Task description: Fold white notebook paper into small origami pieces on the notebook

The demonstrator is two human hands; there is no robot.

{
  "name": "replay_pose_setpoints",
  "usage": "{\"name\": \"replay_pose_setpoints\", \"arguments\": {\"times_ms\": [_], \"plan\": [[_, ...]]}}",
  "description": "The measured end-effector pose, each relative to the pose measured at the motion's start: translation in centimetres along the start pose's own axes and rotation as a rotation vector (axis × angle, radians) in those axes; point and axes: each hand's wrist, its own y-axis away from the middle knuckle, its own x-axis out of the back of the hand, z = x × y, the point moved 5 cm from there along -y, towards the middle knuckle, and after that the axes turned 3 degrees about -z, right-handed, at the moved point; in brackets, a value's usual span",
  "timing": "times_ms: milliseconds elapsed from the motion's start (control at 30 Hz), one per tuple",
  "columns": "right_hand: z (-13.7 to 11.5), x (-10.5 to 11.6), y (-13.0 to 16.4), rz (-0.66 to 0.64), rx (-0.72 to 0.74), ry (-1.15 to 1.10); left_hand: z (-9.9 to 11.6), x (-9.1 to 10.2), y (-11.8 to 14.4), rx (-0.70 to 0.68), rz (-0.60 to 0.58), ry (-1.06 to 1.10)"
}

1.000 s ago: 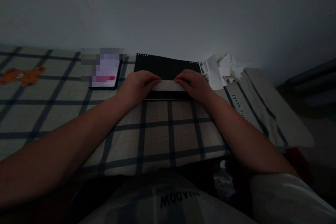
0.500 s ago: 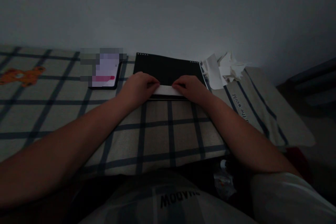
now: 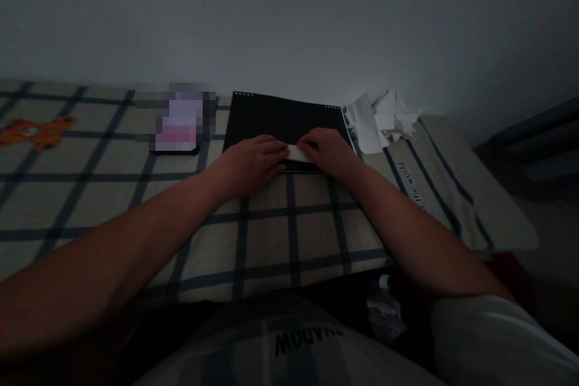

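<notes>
A narrow white paper strip [image 3: 295, 154] lies across the near part of a black notebook cover [image 3: 284, 117] with punched holes along its far edge. My left hand [image 3: 253, 163] rests flat over the strip's left part, its fingers stretched to the right and hiding that end. With thumb and fingers pinched, my right hand [image 3: 329, 148] grips the strip farther right. The two hands' fingertips are close together, with a short piece of white paper showing between them.
A phone [image 3: 181, 117] lies left of the notebook, torn white paper scraps [image 3: 391, 117] to its right. An orange bear-shaped item [image 3: 40, 131] sits far left. All rest on a checked tablecloth [image 3: 266, 235] against a grey wall [image 3: 289, 24]. A clear bottle [image 3: 386, 310] is below the table edge.
My left hand has gone from pinching the paper strip to lying flat over it, moving slightly right and nearer. My right hand keeps its pinch in nearly the same place.
</notes>
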Motion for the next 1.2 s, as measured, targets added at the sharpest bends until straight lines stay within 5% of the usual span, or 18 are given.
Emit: {"name": "replay_pose_setpoints", "arguments": {"times_ms": [900, 1200], "plan": [[0.8, -0.2, -0.3, 0.032, -0.12, -0.082, -0.6, -1.2, 0.1, 0.079, -0.143, 0.016], [0.4, 0.8, 0.2, 0.116, 0.083, 0.073, -0.2, -1.0, 0.3, 0.076, -0.174, -0.045]]}}
